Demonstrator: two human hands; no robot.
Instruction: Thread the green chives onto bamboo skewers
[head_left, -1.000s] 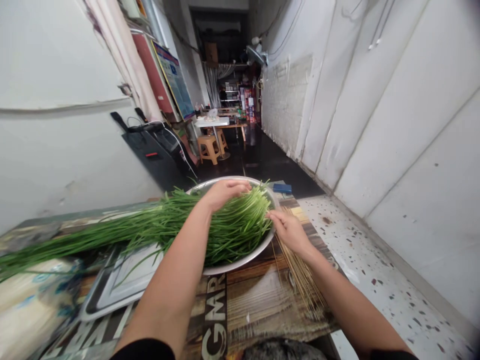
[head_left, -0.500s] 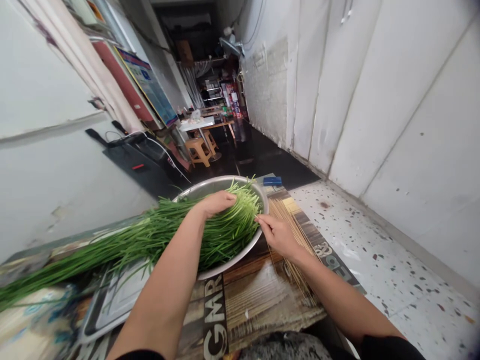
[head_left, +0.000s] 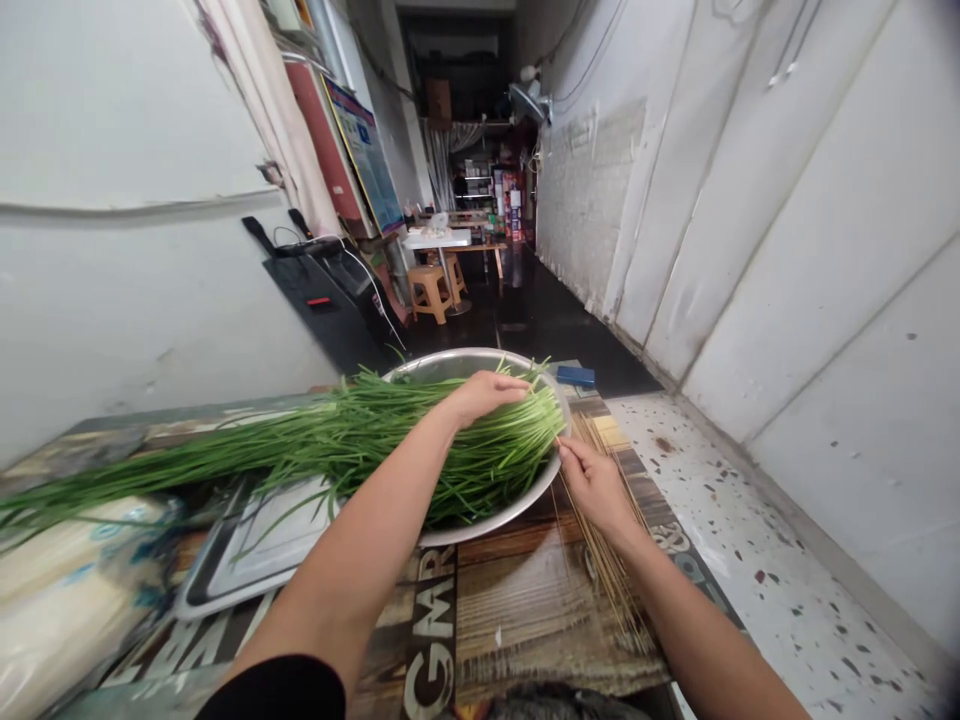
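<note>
A big heap of green chives (head_left: 375, 425) lies across a round metal bowl (head_left: 517, 518), its leaves trailing far to the left and its pale stem ends at the bowl's right side. My left hand (head_left: 487, 395) rests over the stems near those ends, fingers closed down on some chives; part of the grip is hidden. At the right rim, my right hand (head_left: 596, 485) pinches a thin bamboo skewer, of which only a short tip shows against the stem ends. Beneath my right hand, several loose bamboo skewers (head_left: 611, 575) lie on the table.
The wood-patterned table (head_left: 525, 600) carries a metal tray (head_left: 247, 560) and a plastic-wrapped pale package (head_left: 82, 590) at left. Behind the bowl's right rim is a blue object (head_left: 576, 376). Farther off stand a stool (head_left: 429, 290) and a small white table (head_left: 437, 239). A white wall runs along the right.
The view has turned left and levelled, so the bowl and both hands appear farther right. My left hand has flattened slightly over the stems; my right hand keeps its pinch by the rim.
</note>
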